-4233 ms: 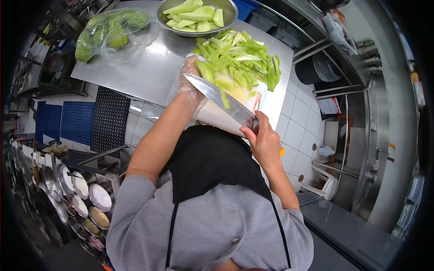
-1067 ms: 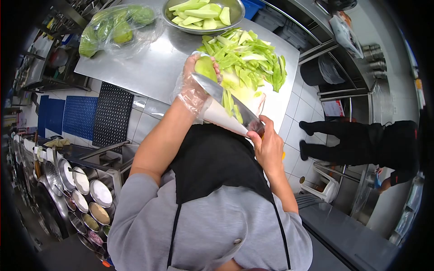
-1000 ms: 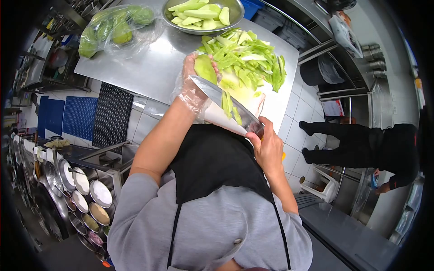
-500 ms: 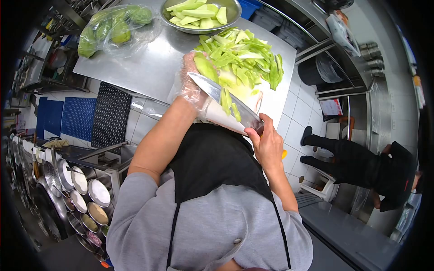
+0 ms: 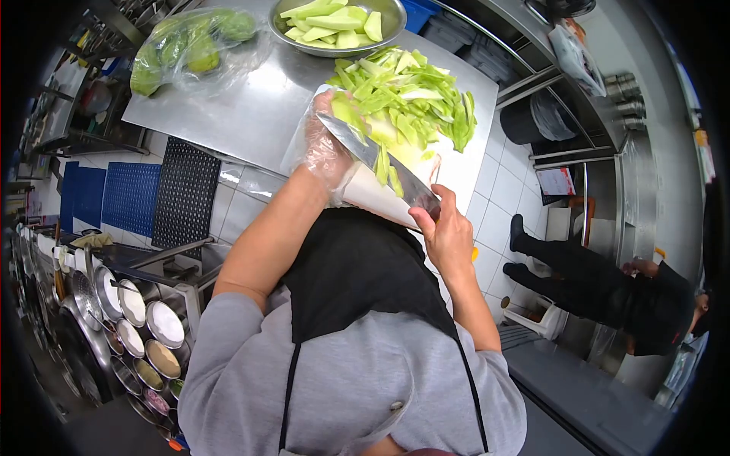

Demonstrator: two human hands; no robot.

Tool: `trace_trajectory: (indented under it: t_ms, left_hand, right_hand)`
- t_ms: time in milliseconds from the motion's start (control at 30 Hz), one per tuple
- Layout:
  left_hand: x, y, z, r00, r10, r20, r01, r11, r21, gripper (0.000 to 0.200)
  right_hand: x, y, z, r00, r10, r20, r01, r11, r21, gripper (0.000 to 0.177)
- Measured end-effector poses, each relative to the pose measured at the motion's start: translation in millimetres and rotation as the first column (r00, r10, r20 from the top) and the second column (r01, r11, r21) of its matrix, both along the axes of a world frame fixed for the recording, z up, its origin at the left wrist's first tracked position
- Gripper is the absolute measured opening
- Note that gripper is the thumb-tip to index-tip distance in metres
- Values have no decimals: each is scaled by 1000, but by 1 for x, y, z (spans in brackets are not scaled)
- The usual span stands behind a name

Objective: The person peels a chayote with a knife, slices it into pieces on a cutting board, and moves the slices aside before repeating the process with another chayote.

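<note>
Now | our left hand [image 5: 327, 137], in a clear glove [image 5: 328, 161], is closed around a green fruit [image 5: 347, 113] over the white board [image 5: 371, 194] | our right hand [image 5: 447, 229] grips the big knife [image 5: 413, 190], green strips [image 5: 382, 163] on it | we see a heap of peels [image 5: 417, 90] beside the fruit, a bowl [image 5: 328, 52] of cut pieces [image 5: 334, 23] behind

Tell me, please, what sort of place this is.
Probably a restaurant kitchen: there is a steel table, a big knife in the right hand, and many small bowls at the picture's left.
</note>
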State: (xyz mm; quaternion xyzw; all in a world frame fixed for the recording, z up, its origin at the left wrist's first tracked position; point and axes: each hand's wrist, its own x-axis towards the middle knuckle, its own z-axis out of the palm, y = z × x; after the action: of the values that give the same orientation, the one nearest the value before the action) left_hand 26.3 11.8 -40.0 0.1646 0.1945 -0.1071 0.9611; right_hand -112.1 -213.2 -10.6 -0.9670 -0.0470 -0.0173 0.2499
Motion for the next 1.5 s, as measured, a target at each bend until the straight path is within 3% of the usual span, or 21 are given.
trace_trajectory:
  t_ms: [67,167,200,267,400,533,567,667,833,1000,1200,1500]
  left_hand:
    - [-6,0,3,997,-71,-6,71,997,-18,33]
    - [-24,-33,33,999,51,-6,-50,996,72,33]
    - [-26,-32,26,1000,-15,-21,17,995,99,32]
    - [-26,-25,4,991,-124,-47,130,980,152,30]
    - [-3,-11,-4,986,52,-158,-52,999,4,32]
    - [3,19,-6,999,9,37,-2,984,-181,42]
    - [8,17,-3,997,58,-47,-61,995,-81,40]
    - [14,16,2,992,125,-12,-125,991,-42,36]
    - [12,12,6,989,148,-18,-149,986,-70,29]
    - [8,11,3,987,162,-3,-162,982,-93,25]
    - [10,14,-8,994,72,88,-55,981,-187,24]
    - [-12,-12,-16,997,-6,79,17,989,-145,29]
  right_hand:
    - [4,0,0,1000,15,10,-16,999,31,66]
    - [22,3,-5,999,-23,-26,28,983,180,60]
    - [29,4,3,992,-68,-106,88,976,198,56]
    - [32,-1,-1,989,-105,-104,132,944,304,57]
    - [17,-6,8,993,-103,-50,111,977,184,61]
    - [-4,-9,-1,1000,-19,-13,20,995,100,68]
    - [-8,-9,-2,1000,-4,0,4,998,66,70]
    - [-12,-8,-4,999,13,49,-13,1000,-9,75]
    - [-13,-9,-5,994,-9,113,15,999,-46,77]
    - [-13,-9,-3,990,-30,139,39,997,-65,68]
    - [-9,-8,-5,991,-17,130,25,998,-62,73]
    - [17,15,-7,987,26,159,-28,1000,10,73]
